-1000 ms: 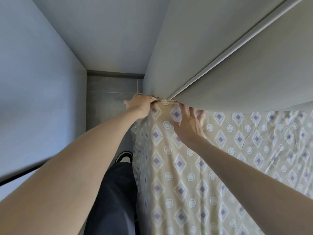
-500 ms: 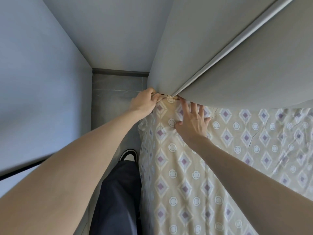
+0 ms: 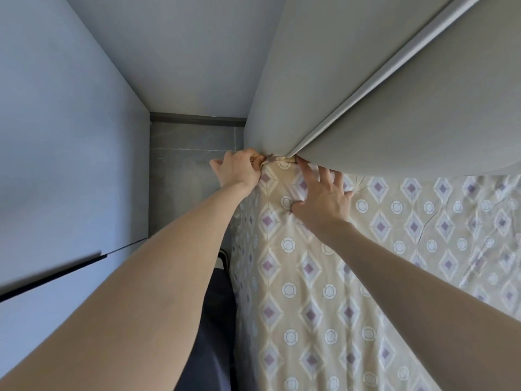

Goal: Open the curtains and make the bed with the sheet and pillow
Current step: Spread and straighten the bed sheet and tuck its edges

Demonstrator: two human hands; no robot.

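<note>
The sheet (image 3: 310, 277) lies spread up to the grey headboard (image 3: 394, 108), its corner bunched tighter there than a second ago; my left hand (image 3: 236, 172) pinches that bunch, my right hand (image 3: 324, 198) presses spread beside it, so this corner tuck seems nearly done

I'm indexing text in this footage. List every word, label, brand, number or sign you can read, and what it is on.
No text can be read anywhere.
The patterned sheet carries only diamonds and rings, no letters.
The grey padded panel and the floor tiles are plain.
No tag shows at the corner that the left hand grips.
</note>
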